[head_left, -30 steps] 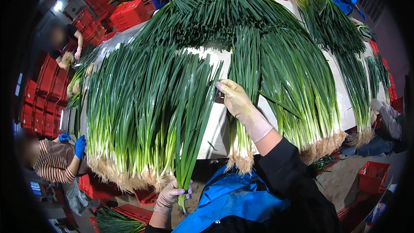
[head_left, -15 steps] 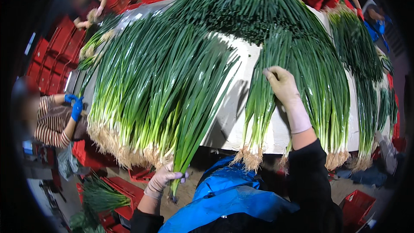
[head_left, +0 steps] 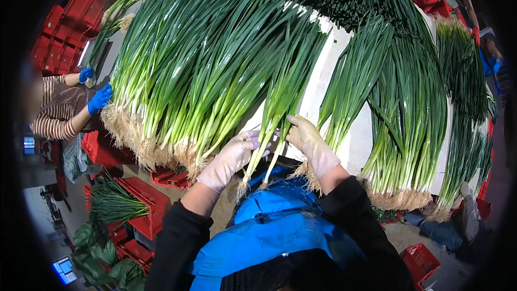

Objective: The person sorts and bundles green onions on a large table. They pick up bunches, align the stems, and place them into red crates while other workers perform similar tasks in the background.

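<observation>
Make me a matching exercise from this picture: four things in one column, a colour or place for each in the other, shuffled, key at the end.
Things
1. Left hand
2. Apron
3. Tabletop
4. Stacked crates

Colours and places
A. Red, at the upper left
B. Touching green stalks
C. White, showing between bunches
D. Blue, at the lower middle

Pairs: 1-B, 2-D, 3-C, 4-A
</observation>
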The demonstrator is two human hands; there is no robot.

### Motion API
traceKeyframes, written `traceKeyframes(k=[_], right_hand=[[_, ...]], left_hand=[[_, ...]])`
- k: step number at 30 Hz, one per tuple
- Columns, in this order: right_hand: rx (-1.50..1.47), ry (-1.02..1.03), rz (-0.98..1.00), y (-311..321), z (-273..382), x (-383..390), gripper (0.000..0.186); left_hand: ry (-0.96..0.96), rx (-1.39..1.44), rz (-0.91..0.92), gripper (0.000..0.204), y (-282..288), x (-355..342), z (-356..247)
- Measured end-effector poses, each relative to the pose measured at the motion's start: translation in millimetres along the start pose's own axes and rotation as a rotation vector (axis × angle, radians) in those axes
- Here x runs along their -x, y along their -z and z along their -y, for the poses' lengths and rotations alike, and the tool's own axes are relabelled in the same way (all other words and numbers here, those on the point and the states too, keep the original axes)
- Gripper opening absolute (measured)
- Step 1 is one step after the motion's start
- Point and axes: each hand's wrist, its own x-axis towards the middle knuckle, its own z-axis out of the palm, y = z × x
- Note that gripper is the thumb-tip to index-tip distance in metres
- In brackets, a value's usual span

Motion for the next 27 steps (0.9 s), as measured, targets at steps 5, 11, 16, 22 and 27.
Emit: traceKeyframes(k=[5, 11, 16, 22, 27], right_hand=[[-0.113, -0.048, -0.004, 5.2, -3.7, 0.2, 0.028], [-0.131, 0.011, 0.088, 1.9, -4.9, 13.0, 0.03], [-0.137, 0.002, 0.062, -2.6, -5.5, 20.9, 0.031], [-0.198, 0.008, 0.09, 3.4, -19.1, 23.1, 0.034], [-0.092, 0.06, 0.079, 1.0, -0.9, 27.1, 0.041]], left_hand=[[-0.049, -0.002, -0.032, 0.04, 3.1, 7.1, 20.0], [-0.044, -0.009, -0.006, 0.042, -14.5, 14.9, 9.5], [0.024, 0.109, 0.073, 0.05, -6.4, 14.6, 17.5], [0.258, -0.234, 0.247, 0.054, -23.8, 29.3, 31.2], [0.217, -0.592, 0.064, 0.046, -30.8, 32.5, 34.6]])
